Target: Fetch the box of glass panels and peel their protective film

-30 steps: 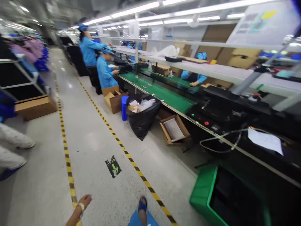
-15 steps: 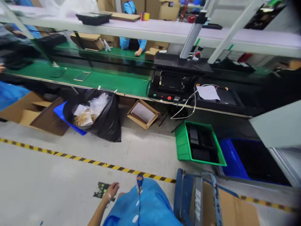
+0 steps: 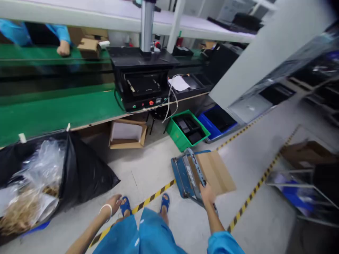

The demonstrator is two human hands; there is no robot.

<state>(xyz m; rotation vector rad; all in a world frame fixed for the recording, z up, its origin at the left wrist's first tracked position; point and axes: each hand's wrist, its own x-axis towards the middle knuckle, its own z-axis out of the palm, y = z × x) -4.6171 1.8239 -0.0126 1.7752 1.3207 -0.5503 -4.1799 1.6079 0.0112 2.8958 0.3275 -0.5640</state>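
My right hand (image 3: pixel 208 194) grips the handle bar (image 3: pixel 196 167) of a blue platform trolley (image 3: pixel 182 176), its fingers wrapped round the metal. A flat brown cardboard sheet (image 3: pixel 215 171) lies on the trolley. My left hand (image 3: pixel 114 204) hangs at my left side above the floor, with a white band on the wrist. Its fingers are loosely bent, apart from any object, and I see nothing in them. The black rubbish bag (image 3: pixel 88 169), filled with clear plastic and packing scraps, is the nearest thing to its left.
Beyond the trolley stand a green crate (image 3: pixel 182 139) of black parts and a blue bin (image 3: pixel 218 121). An open carton (image 3: pixel 127 144) sits under the green bench (image 3: pixel 53 109). A co-worker's hand (image 3: pixel 63 48) rests across the bench. Striped tape (image 3: pixel 249 201) marks the floor.
My view has swung right and come closer to the bench. My right hand, out of sight before, now holds the trolley handle. The green crate and trolley appear further left.
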